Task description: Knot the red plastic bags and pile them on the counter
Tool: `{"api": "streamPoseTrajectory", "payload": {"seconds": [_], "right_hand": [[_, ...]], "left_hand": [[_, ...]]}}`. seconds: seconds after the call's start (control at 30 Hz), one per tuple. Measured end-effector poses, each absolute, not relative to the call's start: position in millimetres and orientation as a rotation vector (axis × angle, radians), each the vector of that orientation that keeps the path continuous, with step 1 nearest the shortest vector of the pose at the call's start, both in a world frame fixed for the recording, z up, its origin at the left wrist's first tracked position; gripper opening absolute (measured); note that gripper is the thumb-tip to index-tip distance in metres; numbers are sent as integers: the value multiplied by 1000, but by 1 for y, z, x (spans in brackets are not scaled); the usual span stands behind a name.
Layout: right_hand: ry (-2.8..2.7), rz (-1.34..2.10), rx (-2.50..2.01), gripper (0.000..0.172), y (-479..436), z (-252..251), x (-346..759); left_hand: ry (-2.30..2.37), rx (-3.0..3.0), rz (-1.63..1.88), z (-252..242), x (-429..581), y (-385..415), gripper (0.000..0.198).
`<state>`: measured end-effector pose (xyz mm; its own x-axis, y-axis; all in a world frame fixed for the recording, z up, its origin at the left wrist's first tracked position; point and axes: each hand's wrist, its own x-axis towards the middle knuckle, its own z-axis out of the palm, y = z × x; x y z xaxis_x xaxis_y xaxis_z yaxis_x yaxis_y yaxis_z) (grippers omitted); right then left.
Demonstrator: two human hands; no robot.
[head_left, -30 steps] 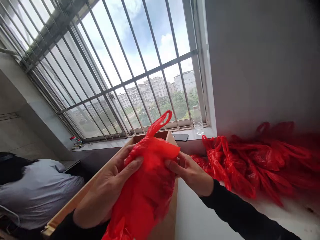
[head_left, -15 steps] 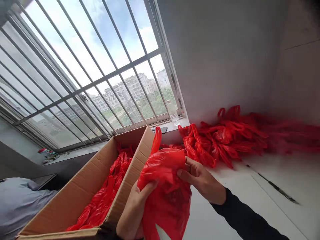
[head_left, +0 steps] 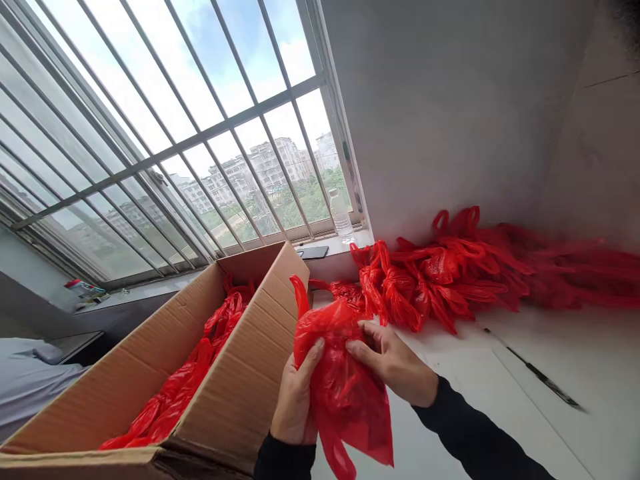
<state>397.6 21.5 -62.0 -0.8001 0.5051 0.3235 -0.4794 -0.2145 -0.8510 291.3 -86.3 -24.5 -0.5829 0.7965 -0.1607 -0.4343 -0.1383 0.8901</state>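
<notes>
The red bag hangs at the frame's lower centre, between both hands, its long axis running roughly top to bottom. The left hand curls around its left edge; the right hand pinches its upper right, nearly closed. No lettering is readable, though creases may hide some.

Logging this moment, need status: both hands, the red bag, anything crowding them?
Left hand and right hand both gripping red bag. Bag crumpled, one handle sticking up. Cardboard box close by left hand; more red bags beyond right hand.
</notes>
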Motion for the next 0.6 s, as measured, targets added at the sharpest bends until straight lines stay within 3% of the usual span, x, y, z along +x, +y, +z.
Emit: {"api": "streamPoseTrajectory", "payload": {"seconds": [0.13,0.33,0.6], "right_hand": [[-1335,1987,-110,37,32,-66,396],[-1484,1793,-262,39,45,-71,393],[-1451,1667,-339,38,65,-78,390]], "left_hand": [[1233,483,1798,-39,303,-79,47],[1170,507,1854,-46,295,-57,31],[1086,611,1753,-32,280,-16,30]]}}
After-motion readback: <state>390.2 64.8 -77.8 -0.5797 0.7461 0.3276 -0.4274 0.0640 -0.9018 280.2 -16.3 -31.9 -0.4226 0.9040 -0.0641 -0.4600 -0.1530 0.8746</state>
